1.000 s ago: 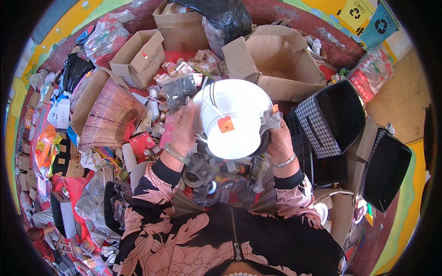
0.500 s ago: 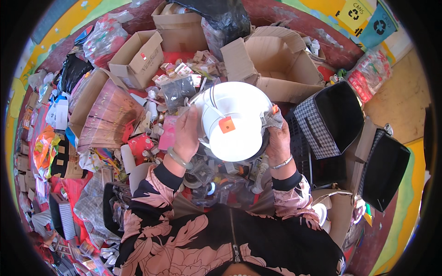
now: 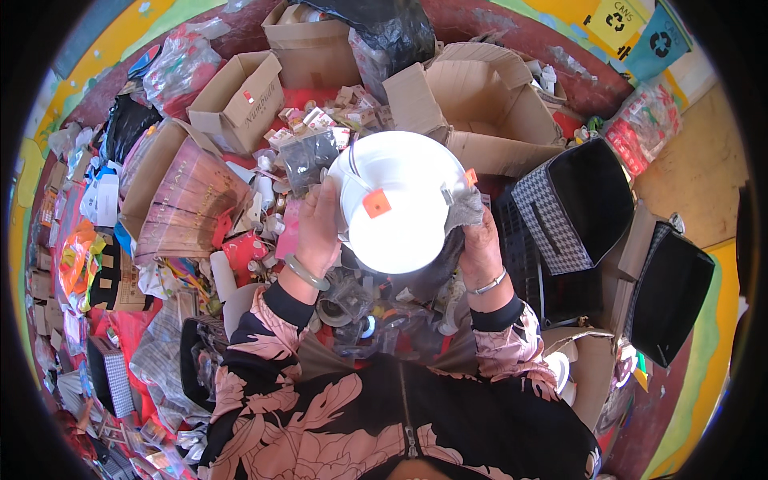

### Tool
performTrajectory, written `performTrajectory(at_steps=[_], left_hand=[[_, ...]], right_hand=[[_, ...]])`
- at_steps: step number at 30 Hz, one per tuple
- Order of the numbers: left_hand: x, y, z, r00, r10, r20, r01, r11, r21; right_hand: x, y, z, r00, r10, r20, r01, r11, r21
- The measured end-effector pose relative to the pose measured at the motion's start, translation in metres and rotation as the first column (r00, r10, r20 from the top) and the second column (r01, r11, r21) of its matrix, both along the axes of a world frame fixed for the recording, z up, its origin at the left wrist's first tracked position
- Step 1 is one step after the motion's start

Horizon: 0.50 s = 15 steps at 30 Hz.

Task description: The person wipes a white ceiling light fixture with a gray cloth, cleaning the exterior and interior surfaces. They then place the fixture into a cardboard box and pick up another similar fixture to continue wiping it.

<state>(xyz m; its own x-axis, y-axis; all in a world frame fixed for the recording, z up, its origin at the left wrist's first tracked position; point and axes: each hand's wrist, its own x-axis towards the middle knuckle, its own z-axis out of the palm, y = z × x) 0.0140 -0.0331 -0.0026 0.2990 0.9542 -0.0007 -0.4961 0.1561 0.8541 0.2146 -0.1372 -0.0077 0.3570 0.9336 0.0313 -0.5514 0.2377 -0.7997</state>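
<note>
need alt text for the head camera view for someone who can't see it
From above, a person's left hand and right hand hold a round white object with an orange tag; the right also pinches grey cloth. Beyond stands a large open cardboard box, with a black, checked-sided box at right and clear plastic pieces below.

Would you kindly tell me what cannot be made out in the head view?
Head view: white round object, far side hidden by its own body.
Head view: right hand, fingers partly hidden by grey material.
Head view: black plastic bag, top cut off by the upper edge.
</note>
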Motion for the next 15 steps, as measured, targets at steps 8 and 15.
performTrajectory(at_steps=[8,15], left_hand=[[-0.011,0.002,-0.006,0.999,-0.017,-0.031,0.021,0.992,0.125],[-0.006,-0.002,0.003,0.999,0.03,0.017,-0.03,0.999,0.019]], right_hand=[[-0.003,-0.001,0.002,0.998,0.059,0.026,-0.061,0.995,0.08],[-0.011,0.007,-0.017,0.997,-0.072,0.003,0.072,0.995,0.068]])
